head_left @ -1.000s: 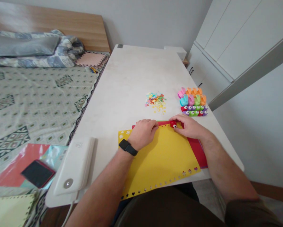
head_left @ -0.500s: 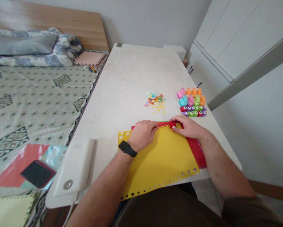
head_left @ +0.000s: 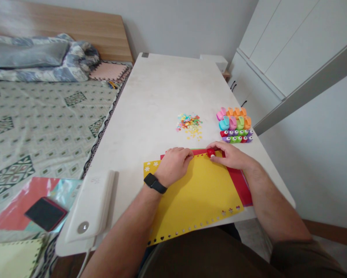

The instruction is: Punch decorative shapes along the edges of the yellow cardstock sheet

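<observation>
A yellow sheet of paper [head_left: 199,189] lies in front of me, with small shapes punched along its near and far edges. My left hand [head_left: 176,162], a black watch on its wrist, rests on the sheet's far edge. Its fingers are curled and appear to pinch that edge, though the fingertips are partly hidden. At the same edge, farther right, my right hand [head_left: 227,153] is closed around a small red craft punch [head_left: 211,153], thumb on the near side. Red paper [head_left: 238,181] shows beneath the yellow sheet.
Colourful paper cut-outs [head_left: 189,124] are heaped beyond the sheet. Rows of craft punches [head_left: 235,124] stand to the right. A white laminator-like machine [head_left: 89,204] with a cord sits at the table's [head_left: 162,88] left edge. On the bed to the left lies a dark phone-like device [head_left: 45,213].
Both hands keep nearly the same place on the yellow sheet. The white top of the red craft punch looks slightly different under my right hand. The view has shifted very slightly.
</observation>
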`<action>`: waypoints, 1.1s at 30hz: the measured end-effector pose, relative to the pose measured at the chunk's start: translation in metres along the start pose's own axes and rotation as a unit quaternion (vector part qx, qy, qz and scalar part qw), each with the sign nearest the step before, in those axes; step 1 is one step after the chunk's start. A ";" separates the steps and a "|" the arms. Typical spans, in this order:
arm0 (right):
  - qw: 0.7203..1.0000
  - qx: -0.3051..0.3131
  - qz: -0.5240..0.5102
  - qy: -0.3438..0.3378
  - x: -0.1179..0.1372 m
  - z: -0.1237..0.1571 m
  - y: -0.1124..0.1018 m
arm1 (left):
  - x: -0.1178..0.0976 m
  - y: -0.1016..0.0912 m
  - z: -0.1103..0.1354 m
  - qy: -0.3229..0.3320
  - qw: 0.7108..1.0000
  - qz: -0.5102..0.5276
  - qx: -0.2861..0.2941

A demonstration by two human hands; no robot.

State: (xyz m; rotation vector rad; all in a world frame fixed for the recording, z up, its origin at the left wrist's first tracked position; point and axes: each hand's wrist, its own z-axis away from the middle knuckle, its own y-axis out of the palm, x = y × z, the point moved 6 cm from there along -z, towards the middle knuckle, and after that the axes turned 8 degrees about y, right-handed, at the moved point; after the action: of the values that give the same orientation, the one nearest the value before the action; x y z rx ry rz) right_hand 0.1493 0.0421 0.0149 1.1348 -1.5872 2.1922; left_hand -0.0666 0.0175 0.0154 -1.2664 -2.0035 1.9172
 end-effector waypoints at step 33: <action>0.999 -0.016 -0.001 0.039 -0.004 -0.005 0.001 | -0.002 -0.002 0.000 0.003 1.000 0.003 -0.003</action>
State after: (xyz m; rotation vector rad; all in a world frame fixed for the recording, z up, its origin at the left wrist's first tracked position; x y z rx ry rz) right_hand 0.1492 0.0467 0.0108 1.0291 -1.5826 2.1749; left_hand -0.0660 0.0164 0.0178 -1.2792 -2.0075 1.9084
